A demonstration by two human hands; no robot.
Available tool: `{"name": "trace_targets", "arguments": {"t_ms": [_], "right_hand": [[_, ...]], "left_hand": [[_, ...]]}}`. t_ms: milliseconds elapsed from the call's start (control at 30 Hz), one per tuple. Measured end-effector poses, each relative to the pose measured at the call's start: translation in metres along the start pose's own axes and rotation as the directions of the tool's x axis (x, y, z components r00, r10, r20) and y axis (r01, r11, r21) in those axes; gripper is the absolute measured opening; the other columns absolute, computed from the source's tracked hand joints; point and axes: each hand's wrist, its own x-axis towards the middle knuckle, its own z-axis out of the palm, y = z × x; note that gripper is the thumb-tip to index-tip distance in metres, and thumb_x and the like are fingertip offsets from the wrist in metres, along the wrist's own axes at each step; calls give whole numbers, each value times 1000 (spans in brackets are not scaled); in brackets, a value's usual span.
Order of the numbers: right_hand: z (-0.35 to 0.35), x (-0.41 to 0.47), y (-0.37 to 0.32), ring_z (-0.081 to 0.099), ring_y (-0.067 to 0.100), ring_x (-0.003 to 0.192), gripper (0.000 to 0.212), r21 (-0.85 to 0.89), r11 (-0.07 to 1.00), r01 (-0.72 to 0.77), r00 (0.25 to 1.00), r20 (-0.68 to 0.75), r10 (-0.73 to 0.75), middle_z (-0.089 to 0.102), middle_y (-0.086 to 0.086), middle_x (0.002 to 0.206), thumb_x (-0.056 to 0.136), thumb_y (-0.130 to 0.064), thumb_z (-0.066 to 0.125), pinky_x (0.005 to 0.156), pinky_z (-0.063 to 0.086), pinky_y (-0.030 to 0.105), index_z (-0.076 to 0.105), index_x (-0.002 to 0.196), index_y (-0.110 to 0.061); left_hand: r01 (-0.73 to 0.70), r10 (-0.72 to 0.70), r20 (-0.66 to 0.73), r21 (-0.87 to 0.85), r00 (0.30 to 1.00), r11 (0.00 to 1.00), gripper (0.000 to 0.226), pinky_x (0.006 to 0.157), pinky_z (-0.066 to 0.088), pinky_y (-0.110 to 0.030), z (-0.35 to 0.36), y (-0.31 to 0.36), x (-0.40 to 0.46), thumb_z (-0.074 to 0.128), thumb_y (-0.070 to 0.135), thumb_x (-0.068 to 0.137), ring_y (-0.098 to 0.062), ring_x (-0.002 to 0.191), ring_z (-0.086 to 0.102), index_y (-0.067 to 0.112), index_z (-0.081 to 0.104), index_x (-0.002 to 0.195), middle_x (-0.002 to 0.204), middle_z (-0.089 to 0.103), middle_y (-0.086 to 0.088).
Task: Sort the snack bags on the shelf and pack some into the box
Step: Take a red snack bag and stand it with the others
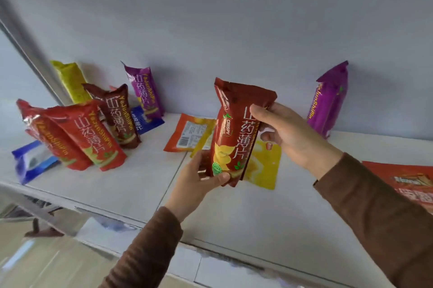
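Note:
A dark red snack bag [235, 133] is held upright above the white shelf [131, 184]. My left hand [199, 182] grips its bottom end. My right hand [290, 135] grips its upper right edge. At the left stand two bright red bags [77, 137], a brown bag [119, 115], a purple bag [145, 91] and a yellow bag [70, 81]. Another purple bag [328, 102] leans on the back wall at the right. No box is in view.
Flat on the shelf lie an orange bag [187, 133], a yellow bag [264, 166], two blue bags [32, 161] [145, 121] and a large red pack [407, 182] at the right edge. The shelf's front edge runs diagonally below my arms.

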Motion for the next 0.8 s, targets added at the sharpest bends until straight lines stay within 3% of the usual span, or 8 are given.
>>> {"name": "trace_targets", "arguments": {"t_ms": [167, 267, 400, 567, 633, 800], "right_hand": [[98, 42, 7, 59, 6, 76, 26, -88, 993, 78, 996, 45, -74, 70, -12, 93, 92, -31, 70, 63, 41, 23, 62, 116, -25], [158, 66, 16, 63, -1, 74, 36, -145, 986, 81, 996, 46, -76, 70, -8, 100, 91, -31, 72, 62, 45, 18, 58, 123, -23], [221, 92, 27, 66, 3, 94, 40, -231, 969, 86, 996, 46, -77, 70, -6, 115, 91, -30, 73, 61, 47, 10, 57, 126, -21], [264, 122, 32, 61, -4, 90, 35, -374, 920, 115, 993, 25, -114, 63, -23, 104, 90, -35, 74, 61, 45, 8, 56, 119, -28], [273, 134, 34, 61, -4, 90, 35, -393, 913, 109, 994, 35, -104, 63, -22, 103, 90, -33, 74, 61, 46, 8, 55, 120, -28], [288, 159, 34, 64, -3, 89, 41, -392, 912, 120, 993, 25, -120, 65, -15, 107, 89, -28, 76, 61, 49, 10, 51, 120, -21]], "left_hand": [[-30, 48, -139, 128, 989, 991, 68, 90, 56, -37, -97, -39, -1, 78, 64, 67, -9, 105, 66, 32, 54, 122, 117, 66, 13], [-56, 94, -196, 193, 976, 980, 57, 88, 54, -33, -153, -64, -2, 78, 52, 71, -8, 102, 64, 27, 58, 119, 114, 67, 11], [-35, 132, -275, 333, 952, 942, 58, 80, 55, -34, -209, -97, 8, 75, 58, 72, -11, 96, 62, 25, 62, 118, 111, 65, 6], [-3, 116, -280, 374, 953, 928, 47, 71, 52, -29, -237, -118, 31, 77, 46, 79, -15, 89, 64, 20, 65, 116, 108, 69, 3], [13, 116, -301, 395, 947, 918, 46, 66, 49, -25, -243, -120, 40, 77, 45, 80, -12, 81, 64, 19, 65, 115, 103, 71, 3], [39, 137, -377, 424, 916, 905, 41, 68, 48, -29, -249, -117, 57, 78, 42, 79, -16, 79, 62, 21, 57, 108, 97, 70, 3]]}}
